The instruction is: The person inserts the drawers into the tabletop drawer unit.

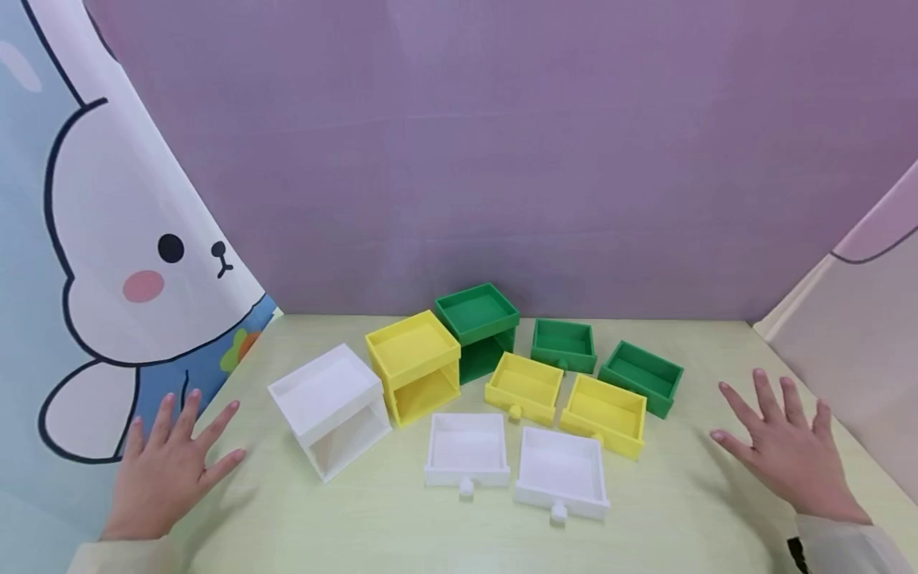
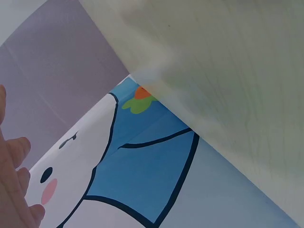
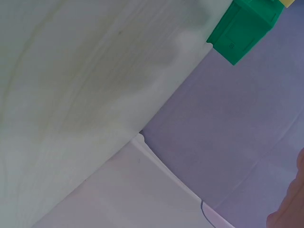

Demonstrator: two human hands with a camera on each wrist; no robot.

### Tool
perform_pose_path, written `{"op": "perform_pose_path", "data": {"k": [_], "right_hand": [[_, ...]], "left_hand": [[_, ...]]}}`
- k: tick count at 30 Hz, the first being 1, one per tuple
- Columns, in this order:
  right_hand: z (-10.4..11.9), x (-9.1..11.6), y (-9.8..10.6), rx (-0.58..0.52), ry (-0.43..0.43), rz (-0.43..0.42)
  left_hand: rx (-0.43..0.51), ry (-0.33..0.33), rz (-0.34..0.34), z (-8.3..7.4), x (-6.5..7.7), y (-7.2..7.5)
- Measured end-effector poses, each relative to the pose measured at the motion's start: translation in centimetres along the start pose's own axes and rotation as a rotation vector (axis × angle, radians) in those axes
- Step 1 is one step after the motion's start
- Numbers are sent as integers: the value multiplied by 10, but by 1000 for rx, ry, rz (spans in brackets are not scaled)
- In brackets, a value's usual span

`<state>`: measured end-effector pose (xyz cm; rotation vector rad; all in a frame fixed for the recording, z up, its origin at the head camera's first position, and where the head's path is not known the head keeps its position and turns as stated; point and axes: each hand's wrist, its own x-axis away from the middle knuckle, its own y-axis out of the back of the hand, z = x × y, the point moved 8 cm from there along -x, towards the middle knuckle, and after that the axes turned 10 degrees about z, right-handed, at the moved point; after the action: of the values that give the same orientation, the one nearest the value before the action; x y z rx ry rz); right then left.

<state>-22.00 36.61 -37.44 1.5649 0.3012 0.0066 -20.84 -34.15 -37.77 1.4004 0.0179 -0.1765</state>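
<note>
My left hand [image 1: 163, 470] hovers with fingers spread at the table's left side, left of a white open-fronted box [image 1: 326, 391]. Beside that box stand a yellow one [image 1: 413, 351] and a green one [image 1: 476, 312], each with a hollow front. Two white drawers [image 1: 468, 449] [image 1: 562, 470] with round knobs lie nearest me. Behind them are two yellow drawers [image 1: 526, 384] [image 1: 605, 410] and two green drawers [image 1: 563, 341] [image 1: 641, 372]. My right hand [image 1: 792, 446], also spread and holding nothing, is to the right of the drawers. Both wrist views catch only finger edges.
The pale wooden table [image 1: 344, 526] ends at a purple cloth backdrop [image 1: 502, 159]. A cloth with a cartoon rabbit [image 1: 122, 319] hangs on the left, and a pale cloth [image 1: 861, 335] on the right. The green box [image 3: 242, 28] shows at the right wrist view's top.
</note>
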Motion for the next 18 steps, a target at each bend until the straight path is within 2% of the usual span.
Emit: {"op": "perform_pose_path", "data": {"k": [11, 15, 18], "right_hand": [[2, 1, -3, -38, 5, -3], [11, -2, -2, -122, 41, -11], [20, -6, -1, -206, 62, 4]], "left_hand": [[-6, -22, -7, -5, -2, 4], [18, -11, 13, -7, -2, 5], [44, -15, -3, -11, -4, 8]]}}
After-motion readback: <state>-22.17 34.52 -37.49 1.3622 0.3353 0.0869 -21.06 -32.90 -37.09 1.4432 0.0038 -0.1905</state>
